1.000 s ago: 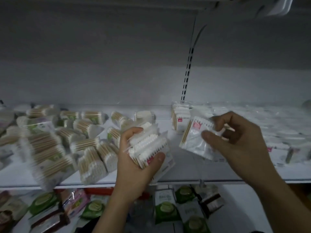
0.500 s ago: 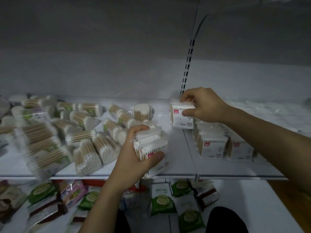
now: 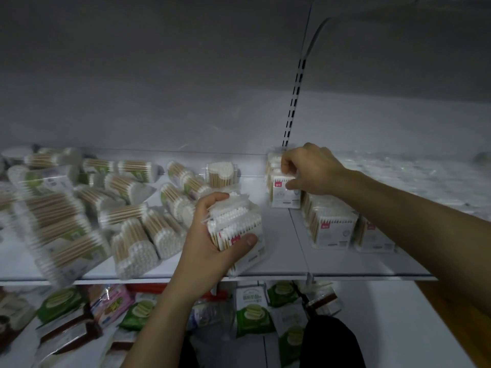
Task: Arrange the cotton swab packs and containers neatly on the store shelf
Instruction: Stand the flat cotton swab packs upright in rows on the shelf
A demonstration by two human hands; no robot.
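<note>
One second ago the right hand (image 3: 313, 172) held a single flat clear cotton swab pack with a red label (image 3: 283, 193) in the air, just beside the left hand (image 3: 212, 235). Half a second ago it had already carried this pack to the back of the white store shelf (image 3: 285, 235). Now the pack stands upright there, under the fingers and close to the black slotted rail (image 3: 293, 102) of the back wall. The right hand has not let go: thumb and curled fingers pinch the top edge of the pack, so it is probably straightening it. Nearer to the person than this hand stands a row of upright red-label packs (image 3: 329, 225), and the new pack appears to lengthen this row at the back.

The left hand has hardly moved. Its fingers and thumb are wrapped round a stack of the same clear swab packs (image 3: 236, 224), held above the front part of the shelf. To the left of this hand the bags of wooden-stick swabs (image 3: 132, 235) lie in a loose heap. A clear heart-shaped swab container (image 3: 221, 173) stands behind the hand.

By this picture one pack is placed, several wait in the left hand, and the heap is not yet put in order, so much of the task remains.
</note>
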